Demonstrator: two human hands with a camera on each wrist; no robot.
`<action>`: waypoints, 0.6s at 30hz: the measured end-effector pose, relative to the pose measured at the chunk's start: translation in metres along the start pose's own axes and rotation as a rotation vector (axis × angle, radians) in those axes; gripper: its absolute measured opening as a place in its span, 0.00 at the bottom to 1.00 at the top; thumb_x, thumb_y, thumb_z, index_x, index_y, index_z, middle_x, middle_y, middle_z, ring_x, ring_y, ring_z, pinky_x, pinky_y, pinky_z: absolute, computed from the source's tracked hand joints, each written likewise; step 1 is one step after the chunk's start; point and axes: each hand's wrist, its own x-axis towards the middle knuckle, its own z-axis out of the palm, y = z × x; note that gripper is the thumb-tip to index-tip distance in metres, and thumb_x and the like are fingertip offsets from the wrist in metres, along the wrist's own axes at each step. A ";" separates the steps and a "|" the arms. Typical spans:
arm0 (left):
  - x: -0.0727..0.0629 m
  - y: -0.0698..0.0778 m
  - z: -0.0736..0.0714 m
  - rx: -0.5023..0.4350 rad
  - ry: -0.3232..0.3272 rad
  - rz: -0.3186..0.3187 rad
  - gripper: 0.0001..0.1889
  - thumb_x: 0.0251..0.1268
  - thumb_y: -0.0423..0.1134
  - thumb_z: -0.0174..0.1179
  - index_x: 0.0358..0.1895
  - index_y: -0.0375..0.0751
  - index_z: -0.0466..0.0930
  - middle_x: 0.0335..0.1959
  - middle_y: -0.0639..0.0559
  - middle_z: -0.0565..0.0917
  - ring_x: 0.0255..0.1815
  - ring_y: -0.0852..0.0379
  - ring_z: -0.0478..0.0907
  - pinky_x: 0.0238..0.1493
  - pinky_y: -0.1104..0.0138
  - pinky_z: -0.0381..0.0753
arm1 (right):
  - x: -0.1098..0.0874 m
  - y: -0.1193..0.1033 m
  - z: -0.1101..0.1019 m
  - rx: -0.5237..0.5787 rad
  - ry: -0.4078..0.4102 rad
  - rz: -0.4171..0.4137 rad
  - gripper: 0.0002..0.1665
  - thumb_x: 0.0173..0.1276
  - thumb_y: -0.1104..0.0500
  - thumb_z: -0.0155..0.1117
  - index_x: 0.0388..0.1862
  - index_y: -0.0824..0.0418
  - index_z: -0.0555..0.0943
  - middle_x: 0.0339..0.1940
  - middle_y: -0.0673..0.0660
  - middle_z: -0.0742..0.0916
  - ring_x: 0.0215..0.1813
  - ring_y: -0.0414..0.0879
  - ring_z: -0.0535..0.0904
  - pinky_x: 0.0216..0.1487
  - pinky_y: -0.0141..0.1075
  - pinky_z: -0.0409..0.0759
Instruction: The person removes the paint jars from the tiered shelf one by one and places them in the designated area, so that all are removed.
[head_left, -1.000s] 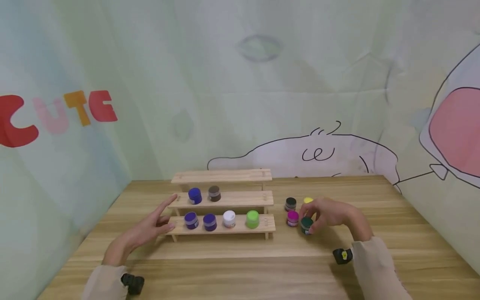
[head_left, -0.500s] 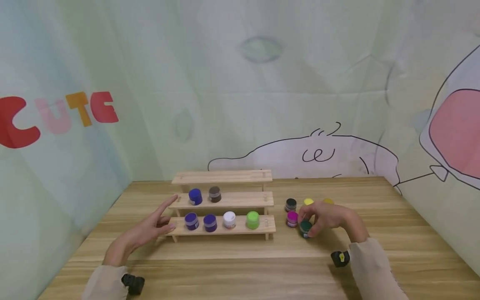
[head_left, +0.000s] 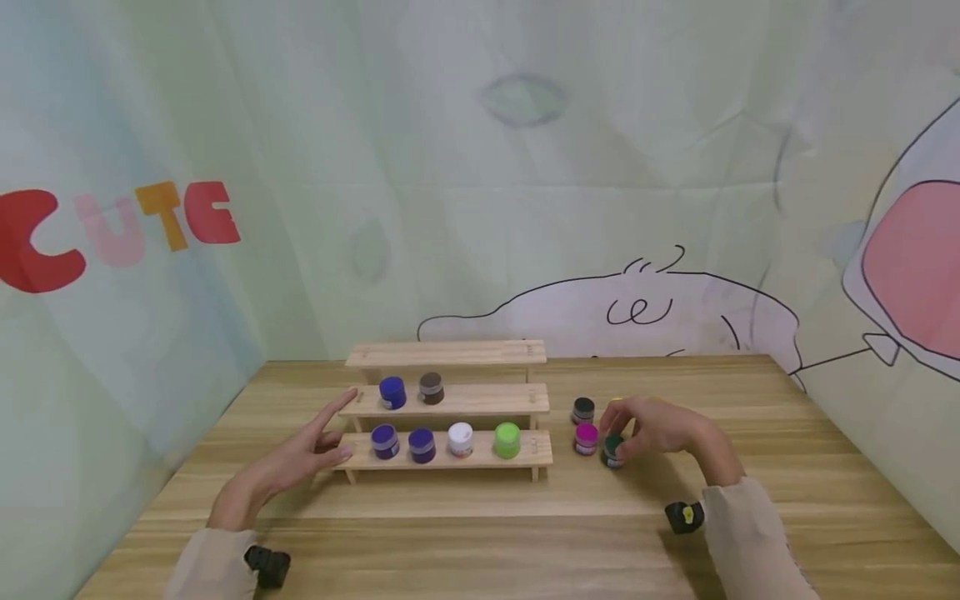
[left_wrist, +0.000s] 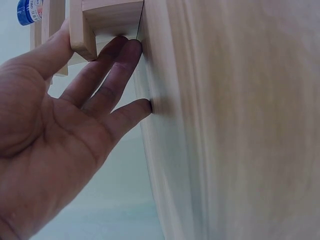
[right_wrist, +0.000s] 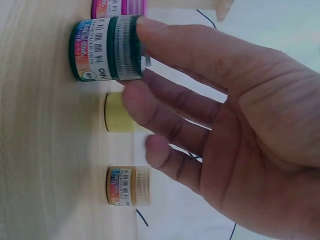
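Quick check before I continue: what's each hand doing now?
Left hand: open, touching the wooden rack.
Right hand: holding the dark green jar.

Right of the rack (head_left: 483,400), my right hand (head_left: 660,426) covers most of the yellow jar (right_wrist: 117,113) and part of the green jar (right_wrist: 105,48) in the head view. In front of the rack, my sleeves (head_left: 752,533) run off that view's bottom edge. Beside the rack, the right wrist view's top edge cuts the pink jar (right_wrist: 118,8).

Pale curtain (head_left: 450,217) with CUTE lettering (head_left: 170,218), outlined white figure (head_left: 701,308) and pink patch (head_left: 915,271), behind a wood-grain table (head_left: 480,550).
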 end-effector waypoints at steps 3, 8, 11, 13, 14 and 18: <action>0.003 0.001 -0.001 0.009 -0.005 0.040 0.45 0.77 0.38 0.55 0.82 0.55 0.32 0.80 0.32 0.31 0.73 0.19 0.47 0.64 0.30 0.59 | 0.001 -0.001 -0.004 -0.012 0.039 -0.013 0.18 0.62 0.66 0.73 0.51 0.62 0.81 0.45 0.56 0.85 0.47 0.50 0.82 0.49 0.46 0.82; 0.004 0.002 -0.001 -0.010 -0.025 0.051 0.45 0.77 0.39 0.56 0.82 0.54 0.30 0.80 0.34 0.28 0.73 0.19 0.46 0.64 0.31 0.60 | 0.002 -0.010 -0.008 -0.050 0.144 -0.072 0.15 0.68 0.63 0.69 0.52 0.63 0.81 0.44 0.55 0.86 0.47 0.49 0.81 0.48 0.45 0.82; 0.002 0.002 0.000 -0.018 -0.036 0.041 0.45 0.77 0.40 0.55 0.82 0.54 0.30 0.80 0.34 0.27 0.73 0.19 0.45 0.64 0.31 0.59 | 0.003 -0.021 -0.008 -0.057 0.196 -0.124 0.14 0.70 0.60 0.67 0.52 0.63 0.81 0.42 0.52 0.85 0.45 0.48 0.81 0.46 0.42 0.81; 0.001 0.001 -0.001 -0.012 -0.037 0.050 0.45 0.78 0.39 0.55 0.82 0.53 0.30 0.80 0.34 0.28 0.73 0.18 0.45 0.64 0.31 0.60 | 0.004 -0.030 -0.008 -0.043 0.206 -0.142 0.14 0.71 0.57 0.67 0.52 0.62 0.81 0.41 0.50 0.85 0.43 0.48 0.82 0.43 0.40 0.81; 0.000 0.000 -0.001 -0.013 -0.038 0.056 0.45 0.78 0.39 0.54 0.82 0.52 0.29 0.80 0.33 0.28 0.72 0.18 0.45 0.64 0.31 0.61 | 0.005 -0.034 -0.008 -0.036 0.207 -0.146 0.14 0.72 0.56 0.66 0.52 0.61 0.81 0.41 0.50 0.85 0.42 0.48 0.82 0.42 0.39 0.81; -0.001 -0.002 -0.002 -0.028 -0.051 0.080 0.45 0.78 0.38 0.54 0.82 0.51 0.28 0.80 0.33 0.27 0.72 0.18 0.45 0.64 0.32 0.62 | 0.011 -0.047 -0.006 0.003 0.202 -0.140 0.15 0.72 0.54 0.66 0.53 0.60 0.81 0.40 0.52 0.85 0.41 0.49 0.83 0.39 0.41 0.83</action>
